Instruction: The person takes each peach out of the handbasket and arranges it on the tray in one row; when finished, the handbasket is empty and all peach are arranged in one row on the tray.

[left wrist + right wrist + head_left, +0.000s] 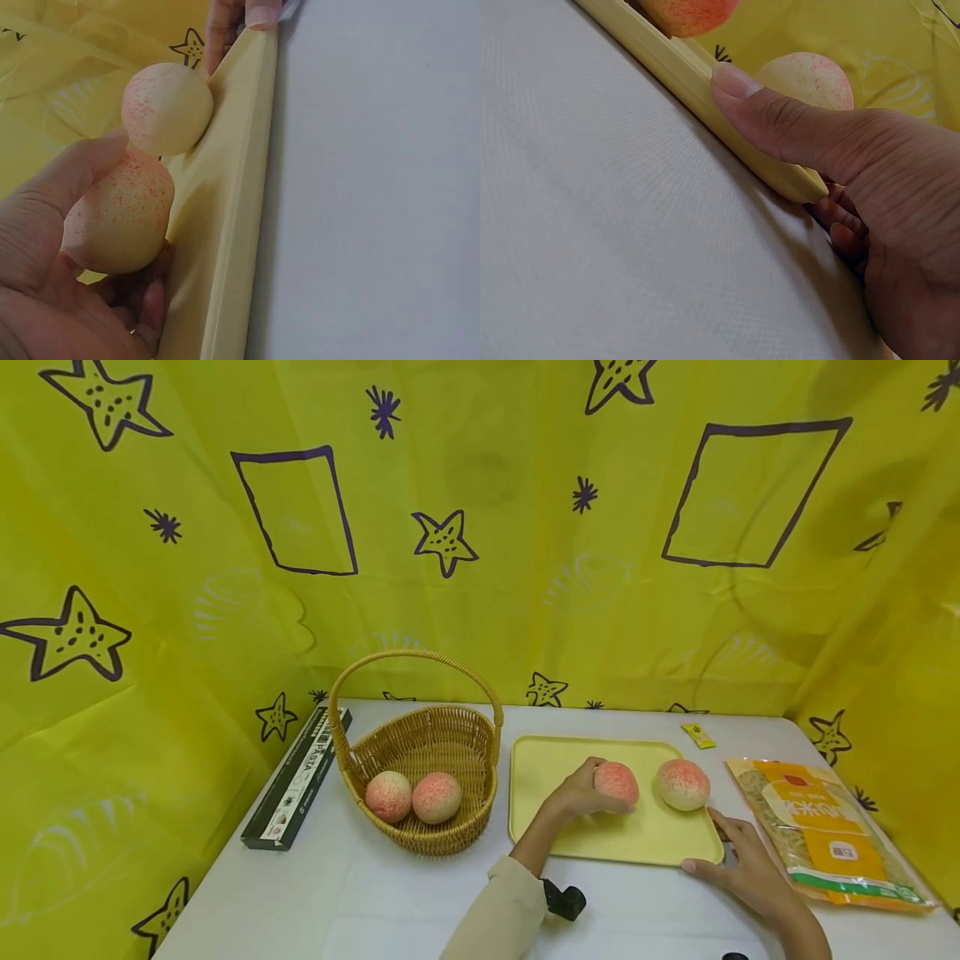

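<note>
My left hand [579, 793] grips a pink-and-cream peach [618, 782] over the pale yellow tray [551, 756]. In the left wrist view, thumb and fingers curl round that peach [124, 217], which sits close to the tray surface. A second peach [683, 785] rests toward the tray's right end. My right hand [750, 864] holds the tray's near right corner. The right wrist view has the thumb of this hand [900, 187] lying over the rim, with the other fingers partly hidden behind the corner.
Left of the tray, a wicker basket [472, 752] with a tall handle contains two peaches [437, 798]. A dark pasta box [296, 785] lies at far left. An orange food bag [825, 827] and a small yellow packet [698, 735] lie right. Yellow curtains [510, 610] enclose the table.
</note>
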Demonstrator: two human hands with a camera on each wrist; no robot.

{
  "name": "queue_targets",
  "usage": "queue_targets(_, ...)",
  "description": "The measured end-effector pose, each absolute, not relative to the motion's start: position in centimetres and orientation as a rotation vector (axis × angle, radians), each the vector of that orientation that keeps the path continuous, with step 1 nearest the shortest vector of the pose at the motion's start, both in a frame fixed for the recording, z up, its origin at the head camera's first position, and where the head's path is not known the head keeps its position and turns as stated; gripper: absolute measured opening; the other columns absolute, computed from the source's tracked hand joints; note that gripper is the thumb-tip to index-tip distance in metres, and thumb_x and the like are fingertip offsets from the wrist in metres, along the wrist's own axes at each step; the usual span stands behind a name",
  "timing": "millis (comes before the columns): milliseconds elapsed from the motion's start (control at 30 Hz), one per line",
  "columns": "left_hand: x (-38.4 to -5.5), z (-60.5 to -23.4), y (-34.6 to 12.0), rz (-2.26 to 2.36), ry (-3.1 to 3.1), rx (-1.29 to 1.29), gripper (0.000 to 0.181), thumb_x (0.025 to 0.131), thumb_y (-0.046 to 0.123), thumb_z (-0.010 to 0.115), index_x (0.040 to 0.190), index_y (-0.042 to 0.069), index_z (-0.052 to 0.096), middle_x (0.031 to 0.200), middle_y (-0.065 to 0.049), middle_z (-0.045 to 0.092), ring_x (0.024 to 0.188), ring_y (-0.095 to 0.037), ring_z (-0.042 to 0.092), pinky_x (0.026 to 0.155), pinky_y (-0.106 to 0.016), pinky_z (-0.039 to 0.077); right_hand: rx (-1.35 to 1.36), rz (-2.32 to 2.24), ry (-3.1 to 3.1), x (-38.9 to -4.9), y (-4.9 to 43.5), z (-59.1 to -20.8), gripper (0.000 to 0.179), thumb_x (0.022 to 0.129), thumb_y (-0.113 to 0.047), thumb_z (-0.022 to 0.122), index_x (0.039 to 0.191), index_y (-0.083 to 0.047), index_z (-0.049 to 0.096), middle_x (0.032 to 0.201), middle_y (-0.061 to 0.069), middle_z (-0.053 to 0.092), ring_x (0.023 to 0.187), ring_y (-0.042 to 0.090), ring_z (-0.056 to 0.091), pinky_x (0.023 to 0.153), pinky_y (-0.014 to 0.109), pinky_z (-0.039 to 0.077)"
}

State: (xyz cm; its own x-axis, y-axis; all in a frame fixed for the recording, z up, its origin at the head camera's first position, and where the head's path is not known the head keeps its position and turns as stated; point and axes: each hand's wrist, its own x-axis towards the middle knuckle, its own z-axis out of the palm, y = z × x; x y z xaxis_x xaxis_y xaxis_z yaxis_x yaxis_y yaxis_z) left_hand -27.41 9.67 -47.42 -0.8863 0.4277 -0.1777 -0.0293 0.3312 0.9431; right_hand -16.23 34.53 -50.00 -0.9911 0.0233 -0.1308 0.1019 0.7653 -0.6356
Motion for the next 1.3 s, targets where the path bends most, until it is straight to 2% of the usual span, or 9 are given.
queue_targets(167, -27.2, -47.3, 10.9, 1.577, 2.256, 0.297, 0.066, 0.068, 0.019, 0.089, 0.124, 0.024, 0.054, 0.103, 0.008, 0.063, 0.092, -0.009, 0.058, 0.091, -0.035, 0.048, 0.087, -1.051, 2.844, -16.3, 34.6, -50.0, 0.105, 0.085, -0.046, 0.072, 0.152, 0.007, 0.011, 0.141, 0.040, 0.021, 0.124, 0.053, 0.032, 0.097, 0.071, 0.031)
queue_targets(267, -27.1, -47.3, 11.5, 1.491, 2.365, 0.280, 0.068, 0.067, 0.027, 0.089, 0.125, 0.028, 0.054, 0.108, 0.009, 0.064, 0.103, -0.013, 0.060, 0.105, -0.049, 0.038, 0.086, -1.063, 2.831, -16.4, 34.5, -50.0, 0.105, 0.085, -0.046, 0.072, 0.153, 0.006, 0.011, 0.141, 0.039, 0.021, 0.125, 0.054, 0.031, 0.097, 0.071, 0.031)
queue_targets(400, -27.1, -47.3, 12.2, 1.359, 2.498, 0.273, 0.072, 0.067, 0.035, 0.090, 0.128, 0.031, 0.052, 0.119, 0.010, 0.064, 0.117, -0.018, 0.057, 0.110, -0.060, 0.023, 0.076, -1.067, 2.826, -16.4, 34.3, -50.0, 0.104, 0.086, -0.046, 0.071, 0.153, 0.006, 0.011, 0.141, 0.038, 0.022, 0.126, 0.055, 0.030, 0.097, 0.072, 0.030)
queue_targets(500, -27.1, -47.4, 12.6, 1.325, 2.527, 0.280, 0.074, 0.067, 0.037, 0.089, 0.130, 0.032, 0.051, 0.122, 0.010, 0.063, 0.119, -0.019, 0.056, 0.109, -0.058, 0.023, 0.059, -1.071, 2.835, -16.4, 34.3, -50.1, 0.103, 0.086, -0.045, 0.071, 0.152, 0.007, 0.012, 0.140, 0.038, 0.023, 0.125, 0.055, 0.031, 0.096, 0.072, 0.031)
queue_targets(767, -27.1, -48.1, 13.4, 1.346, 2.550, 0.260, 0.073, 0.066, 0.036, 0.090, 0.129, 0.032, 0.053, 0.119, 0.014, 0.061, 0.118, -0.019, 0.050, 0.103, -0.053, 0.023, 0.079, -1.062, 2.832, -16.2, 34.3, -50.2, 0.104, 0.085, -0.046, 0.072, 0.152, 0.008, 0.012, 0.141, 0.039, 0.021, 0.126, 0.055, 0.030, 0.097, 0.072, 0.031)
queue_targets(1033, -26.9, -48.1, 13.7, 1.330, 2.555, 0.229, 0.078, 0.064, 0.038, 0.090, 0.132, 0.025, 0.053, 0.119, 0.009, 0.060, 0.116, -0.019, 0.048, 0.100, -0.048, 0.026, 0.100, -1.061, 2.813, -16.2, 34.3, -50.2, 0.105, 0.085, -0.047, 0.072, 0.152, 0.007, 0.011, 0.141, 0.039, 0.021, 0.126, 0.055, 0.030, 0.098, 0.072, 0.031)
queue_targets(1300, -27.3, -48.2, 13.3, 1.329, 2.520, 0.309, 0.079, 0.067, 0.037, 0.089, 0.135, 0.028, 0.050, 0.123, 0.008, 0.059, 0.117, -0.017, 0.049, 0.100, -0.047, 0.028, 0.101, -1.042, 2.838, -16.2, 34.6, -50.2, 0.105, 0.085, -0.047, 0.071, 0.152, 0.008, 0.012, 0.141, 0.039, 0.022, 0.125, 0.055, 0.031, 0.097, 0.071, 0.032)
